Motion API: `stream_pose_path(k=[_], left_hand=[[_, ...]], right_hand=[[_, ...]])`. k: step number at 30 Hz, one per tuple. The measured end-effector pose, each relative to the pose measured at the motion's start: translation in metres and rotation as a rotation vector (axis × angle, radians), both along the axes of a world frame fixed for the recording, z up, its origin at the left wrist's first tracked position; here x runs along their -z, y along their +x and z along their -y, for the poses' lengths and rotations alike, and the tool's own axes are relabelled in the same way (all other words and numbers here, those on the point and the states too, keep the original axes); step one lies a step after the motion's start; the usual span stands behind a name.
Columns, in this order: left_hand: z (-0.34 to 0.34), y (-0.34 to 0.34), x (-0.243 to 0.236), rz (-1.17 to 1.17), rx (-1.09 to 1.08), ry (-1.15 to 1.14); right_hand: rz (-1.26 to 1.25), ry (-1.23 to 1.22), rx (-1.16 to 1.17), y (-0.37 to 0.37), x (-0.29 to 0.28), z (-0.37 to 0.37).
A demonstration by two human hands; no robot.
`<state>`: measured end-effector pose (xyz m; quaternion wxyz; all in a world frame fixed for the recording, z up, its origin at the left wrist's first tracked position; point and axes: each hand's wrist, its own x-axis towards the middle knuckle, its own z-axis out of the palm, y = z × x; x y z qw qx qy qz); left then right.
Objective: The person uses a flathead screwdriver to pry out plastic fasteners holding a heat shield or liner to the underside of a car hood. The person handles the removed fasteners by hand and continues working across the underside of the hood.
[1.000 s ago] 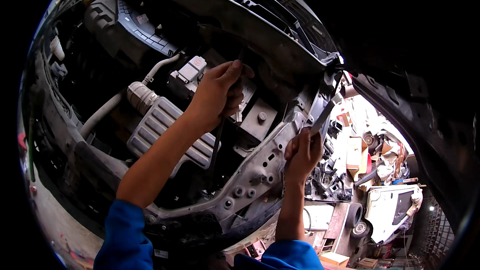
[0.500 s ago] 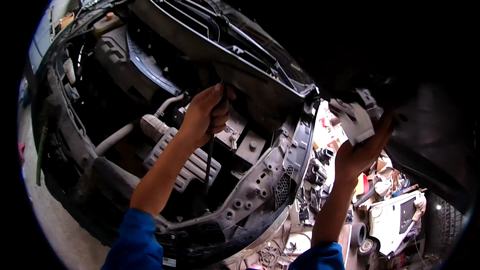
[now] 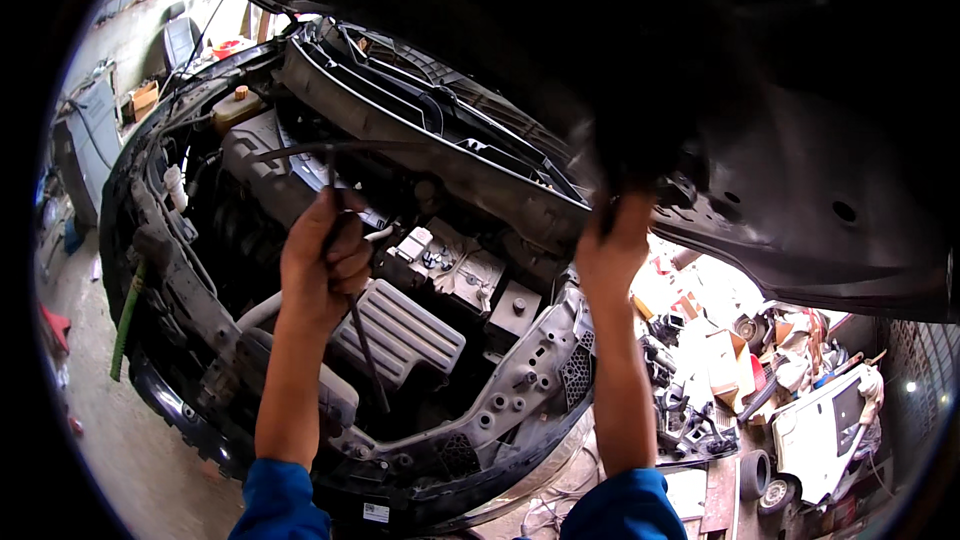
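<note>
My left hand (image 3: 325,258) is closed around a thin dark rod (image 3: 366,350) over the open engine bay. The rod's lower end slants down past a ribbed grey box (image 3: 402,332). Above the fist it meets a long, dark, slightly curved strip (image 3: 290,151); whether the two are joined is unclear. My right hand (image 3: 612,245) is raised at the underside of the lifted hood (image 3: 820,195). Its fingers are curled round something dark at the hood's edge, too shadowed to make out.
A battery (image 3: 462,275) sits in the bay, with a yellowish reservoir (image 3: 236,110) at the far left. A green-handled tool (image 3: 128,325) hangs by the front edge. To the right are loose parts, a tyre (image 3: 755,475) and a white car door (image 3: 825,430).
My left hand has moved left with the rod, and the strip above it now shows. My right hand has moved left along the hood, away from a pale, bright piece. The view has shifted.
</note>
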<state>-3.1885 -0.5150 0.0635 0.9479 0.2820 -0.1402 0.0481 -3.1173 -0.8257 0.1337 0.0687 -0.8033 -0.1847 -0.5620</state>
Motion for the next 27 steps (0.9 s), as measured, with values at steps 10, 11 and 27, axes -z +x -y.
stream_pose_path(k=[10,11,27], left_hand=[[-0.046,-0.024,-0.050,0.140,-0.354,0.165],[-0.047,-0.022,-0.057,0.164,-0.354,0.190],[0.000,0.043,-0.113,0.368,-0.658,0.828]], right_hand=[[0.057,0.128,-0.055,-0.004,0.035,-0.034],[0.043,0.142,-0.060,-0.004,0.039,-0.034],[0.048,0.199,-0.088,0.007,0.076,-0.040]])
